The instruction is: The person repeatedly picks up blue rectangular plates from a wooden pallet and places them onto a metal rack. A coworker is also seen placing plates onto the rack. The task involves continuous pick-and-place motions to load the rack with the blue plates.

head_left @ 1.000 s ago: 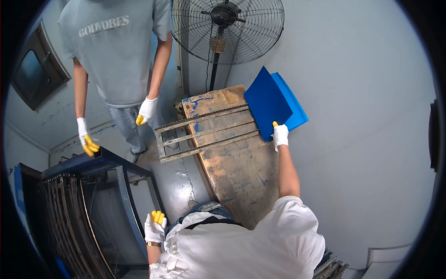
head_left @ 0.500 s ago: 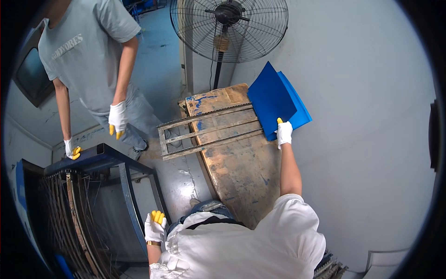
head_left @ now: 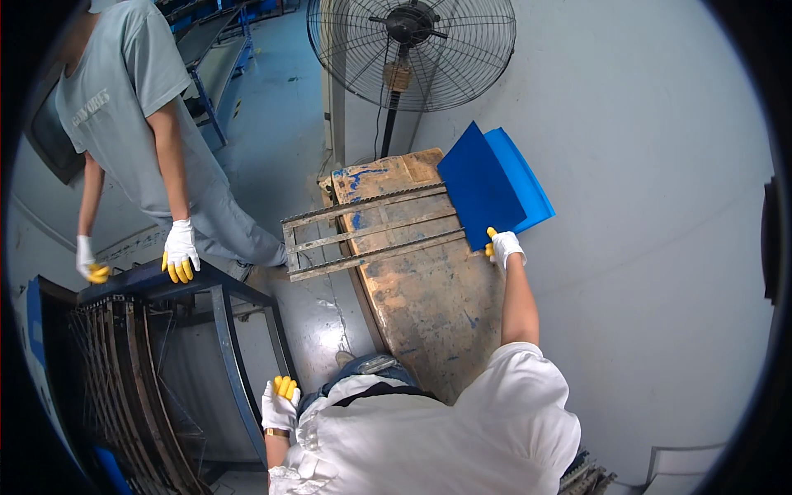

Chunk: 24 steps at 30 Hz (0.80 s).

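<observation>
My right hand (head_left: 506, 247), in a white glove with yellow fingertips, is at the lower edge of a dark blue flat sheet (head_left: 483, 190). Thumb and fingers are closed on that edge. A brighter blue sheet (head_left: 526, 183) shows behind it, slightly fanned apart. Both lie over the right end of a long metal rack frame (head_left: 371, 231), on a worn wooden tabletop (head_left: 429, 313). Down by my left side, my left hand (head_left: 280, 404), gloved alike, hangs with loosely bent fingers and holds nothing.
Across to the left, a co-worker (head_left: 140, 124) in a grey shirt stands behind a dark metal stand (head_left: 219, 289) full of thin racks (head_left: 124, 371). A large pedestal fan (head_left: 411, 49) stands beyond the table. A white wall (head_left: 643, 206) borders the right.
The dark sheet has tipped lower, uncovering more of the brighter one. My right hand has dropped slightly with its edge. The co-worker has turned and moved left.
</observation>
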Motion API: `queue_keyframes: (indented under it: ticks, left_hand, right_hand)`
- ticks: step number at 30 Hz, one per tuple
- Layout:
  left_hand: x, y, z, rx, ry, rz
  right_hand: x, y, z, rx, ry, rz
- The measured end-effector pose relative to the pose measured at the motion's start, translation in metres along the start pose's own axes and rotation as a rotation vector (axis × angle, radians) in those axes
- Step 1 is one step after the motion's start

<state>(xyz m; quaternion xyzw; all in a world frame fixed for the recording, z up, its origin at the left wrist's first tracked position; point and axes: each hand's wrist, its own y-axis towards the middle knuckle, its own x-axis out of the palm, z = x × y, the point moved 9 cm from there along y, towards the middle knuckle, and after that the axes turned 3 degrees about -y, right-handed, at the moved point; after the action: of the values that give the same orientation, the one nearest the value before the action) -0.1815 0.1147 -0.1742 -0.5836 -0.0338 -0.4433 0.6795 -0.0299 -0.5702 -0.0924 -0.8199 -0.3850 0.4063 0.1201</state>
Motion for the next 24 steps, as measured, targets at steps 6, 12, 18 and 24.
queue_keyframes:
  ticks: [6, 12, 18, 24]
  left_hand:
    - [0.003, 0.008, -0.021, -0.089, -0.002, -0.068]
    - [-0.018, 0.021, -0.027, -0.131, -0.031, -0.15]
    - [-0.038, 0.002, 0.001, -0.092, -0.177, -0.129]
    - [-0.093, -0.026, 0.034, 0.079, -0.297, -0.158]
  right_hand:
    - [0.058, -0.007, 0.052, 0.133, -0.088, -0.444]
    - [0.229, -0.204, -0.022, -0.066, 0.014, -1.194]
    - [0.382, -0.387, -0.048, -0.16, -0.028, -1.685]
    - [0.444, -0.523, -0.041, 0.104, -0.075, -2.016]
